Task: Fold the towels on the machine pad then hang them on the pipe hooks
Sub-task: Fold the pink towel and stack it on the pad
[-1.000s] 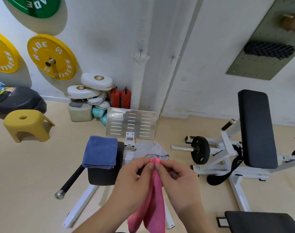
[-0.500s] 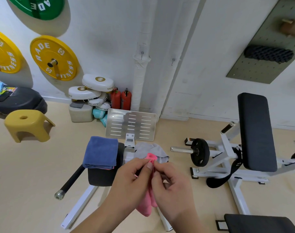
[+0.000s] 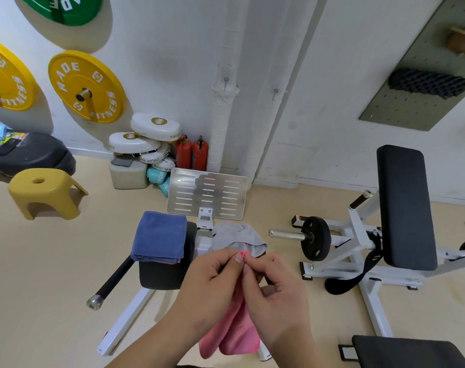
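Bare wall surrounds the two hooks on the pipe, which are open from the front. Lower, the slotted metal plate and the red extinguishers stand before the pipe foot. The blue towel covers most of the machine pad; the grey towel lies just right of it. A steel peg points at the grey towel from the right. The left hand and right hand, pinching the pink towel, are in front of it.

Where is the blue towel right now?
In the head view, the blue towel lies folded on the black pad, left of centre, with the grey towel to its right and the yellow stool farther left.
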`<state>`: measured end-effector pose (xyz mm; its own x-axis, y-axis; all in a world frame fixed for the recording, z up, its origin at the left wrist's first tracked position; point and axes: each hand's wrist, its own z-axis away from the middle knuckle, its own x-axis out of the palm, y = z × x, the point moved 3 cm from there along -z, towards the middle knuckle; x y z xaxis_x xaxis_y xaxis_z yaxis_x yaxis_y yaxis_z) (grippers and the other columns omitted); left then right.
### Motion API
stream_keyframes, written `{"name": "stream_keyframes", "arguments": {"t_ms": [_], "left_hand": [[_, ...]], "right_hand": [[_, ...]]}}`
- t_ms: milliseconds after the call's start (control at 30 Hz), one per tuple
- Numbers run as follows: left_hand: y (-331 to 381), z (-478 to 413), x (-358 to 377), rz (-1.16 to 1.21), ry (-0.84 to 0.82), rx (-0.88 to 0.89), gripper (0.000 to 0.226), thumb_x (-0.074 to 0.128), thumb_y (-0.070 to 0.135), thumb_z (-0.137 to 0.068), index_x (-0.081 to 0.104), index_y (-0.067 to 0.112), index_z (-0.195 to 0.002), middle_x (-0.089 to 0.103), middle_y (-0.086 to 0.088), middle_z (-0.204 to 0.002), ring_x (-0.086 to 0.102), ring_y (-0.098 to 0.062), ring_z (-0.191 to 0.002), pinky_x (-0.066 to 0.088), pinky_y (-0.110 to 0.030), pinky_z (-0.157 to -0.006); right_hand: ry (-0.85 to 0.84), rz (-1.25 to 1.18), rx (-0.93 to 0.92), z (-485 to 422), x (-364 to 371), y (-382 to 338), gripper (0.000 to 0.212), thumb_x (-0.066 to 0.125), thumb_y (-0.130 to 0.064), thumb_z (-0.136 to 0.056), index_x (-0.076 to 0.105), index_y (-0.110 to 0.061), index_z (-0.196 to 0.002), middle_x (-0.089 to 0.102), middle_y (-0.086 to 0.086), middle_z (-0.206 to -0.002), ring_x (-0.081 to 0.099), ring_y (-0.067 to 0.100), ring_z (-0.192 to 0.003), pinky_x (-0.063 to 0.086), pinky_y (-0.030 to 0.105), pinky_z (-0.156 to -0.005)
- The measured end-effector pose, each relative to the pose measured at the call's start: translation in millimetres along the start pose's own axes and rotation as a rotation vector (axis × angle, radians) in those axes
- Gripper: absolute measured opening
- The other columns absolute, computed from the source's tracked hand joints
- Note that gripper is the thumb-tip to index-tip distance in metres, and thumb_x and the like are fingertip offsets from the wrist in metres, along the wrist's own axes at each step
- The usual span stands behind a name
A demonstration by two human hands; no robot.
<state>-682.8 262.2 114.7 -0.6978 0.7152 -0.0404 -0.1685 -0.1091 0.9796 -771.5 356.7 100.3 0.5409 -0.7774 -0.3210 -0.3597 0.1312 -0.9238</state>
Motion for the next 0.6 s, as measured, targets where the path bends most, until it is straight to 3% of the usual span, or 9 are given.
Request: {"name": "stream_keyframes", "arguments": {"t_ms": [100, 233, 333, 433, 500, 600], "left_hand": [[-1, 1, 0, 0.02, -0.095, -0.003, 0.035, 0.053, 0.011, -0.104, 0.081, 0.023, -0.087, 0.074, 0.003, -0.076, 0.063, -0.001, -0.072, 0.049, -0.019, -0.072], [-4, -1, -4, -0.017, -0.145, 0.067, 0.015, 0.065, 0.011, -0.096, 0.077, 0.018, -0.091, 0.07, -0.014, -0.083, 0.065, -0.011, -0.073, 0.052, -0.023, -0.066], [-7, -4, -4, -0.104, -0.073, 0.072, 0.018, 0.067, 0.011, -0.095, 0.076, 0.024, -0.085, 0.072, -0.002, -0.075, 0.063, -0.005, -0.065, 0.048, -0.016, -0.06], [-8, -8, -5, -0.182, -0.074, 0.104, 0.024, 0.065, 0.011, -0.097, 0.076, 0.026, -0.083, 0.072, 0.004, -0.076, 0.062, -0.002, -0.067, 0.046, -0.014, -0.063], [-8, -11, -7, -0.274, -0.143, 0.159, 0.026, 0.064, 0.013, -0.098, 0.076, 0.031, -0.084, 0.07, 0.008, -0.08, 0.063, -0.003, -0.074, 0.046, -0.014, -0.068], [-1, -12, -11, -0.289, -0.232, 0.209, 0.029, 0.064, 0.012, -0.098, 0.074, 0.036, -0.084, 0.068, 0.009, -0.08, 0.062, -0.003, -0.075, 0.045, -0.014, -0.069]], "right_hand": [[-0.074, -0.067, 0.056, 0, -3, 0, 0.032, 0.064, -0.013, -0.084, 0.077, -0.041, -0.091, 0.072, -0.008, -0.083, 0.069, 0.011, -0.074, 0.052, 0.018, -0.061], [-0.155, -0.221, 0.187, -3, -9, 7, 0.035, 0.059, -0.01, -0.086, 0.082, -0.036, -0.09, 0.074, 0.006, -0.093, 0.074, 0.026, -0.089, 0.062, 0.051, -0.081], [-0.225, -0.281, 0.234, -4, -11, 11, 0.032, 0.057, -0.01, -0.089, 0.083, -0.028, -0.095, 0.066, 0.013, -0.099, 0.073, 0.033, -0.094, 0.061, 0.059, -0.081], [-0.213, -0.244, 0.218, -5, -12, 9, 0.036, 0.061, -0.001, -0.096, 0.08, -0.032, -0.096, 0.065, 0.011, -0.104, 0.074, 0.028, -0.085, 0.064, 0.054, -0.075], [-0.15, -0.092, 0.114, -11, -18, 9, 0.041, 0.07, 0.0, -0.092, 0.076, -0.039, -0.101, 0.064, -0.004, -0.109, 0.072, 0.02, -0.079, 0.064, 0.043, -0.072], [-0.198, 0.071, -0.093, -18, -30, 9, 0.03, 0.076, -0.013, -0.091, 0.076, -0.037, -0.109, 0.065, -0.015, -0.111, 0.068, 0.017, -0.096, 0.057, 0.026, -0.077]]}}
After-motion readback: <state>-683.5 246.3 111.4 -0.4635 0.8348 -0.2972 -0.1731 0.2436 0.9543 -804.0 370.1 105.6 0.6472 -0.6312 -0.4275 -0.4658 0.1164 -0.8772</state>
